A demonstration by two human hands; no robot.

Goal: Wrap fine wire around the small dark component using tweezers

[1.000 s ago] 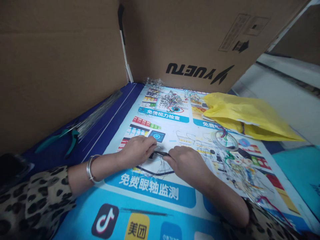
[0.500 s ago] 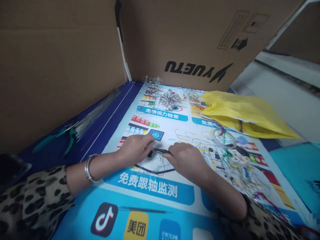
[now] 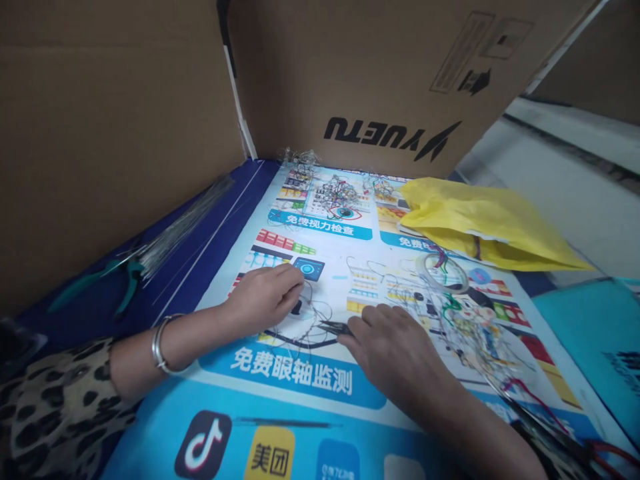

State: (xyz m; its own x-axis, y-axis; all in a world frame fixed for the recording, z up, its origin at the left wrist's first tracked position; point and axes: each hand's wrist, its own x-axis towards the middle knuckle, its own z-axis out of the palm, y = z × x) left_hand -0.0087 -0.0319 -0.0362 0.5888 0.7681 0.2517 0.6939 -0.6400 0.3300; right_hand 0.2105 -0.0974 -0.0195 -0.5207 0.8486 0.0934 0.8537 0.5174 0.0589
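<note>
My left hand (image 3: 270, 293) is closed in a pinch over the printed sheet (image 3: 330, 267), with thin wire (image 3: 320, 312) showing by its fingertips. To its right, my right hand (image 3: 390, 340) is wrapped round dark needle-nose pliers (image 3: 335, 327); only their pointed jaws show, aimed left at the wire, and the handles are hidden in the palm. The jaws look slightly parted. Whether they touch the wire I cannot tell. Loose thin wires lie on the sheet below and between the hands.
Teal-handled pliers (image 3: 129, 287) and a bundle of straight wires (image 3: 183, 227) lie left. Wire tangles (image 3: 340, 193) sit at the back. A clear tape roll (image 3: 465, 280), yellow bag (image 3: 480, 210) and red-handled tool (image 3: 613, 452) are right. Cardboard walls (image 3: 380, 67) stand behind.
My right hand and the pliers have moved down and slightly right, away from my left hand. The left hand stays pinched in nearly the same place. The whole view has shifted slightly.
</note>
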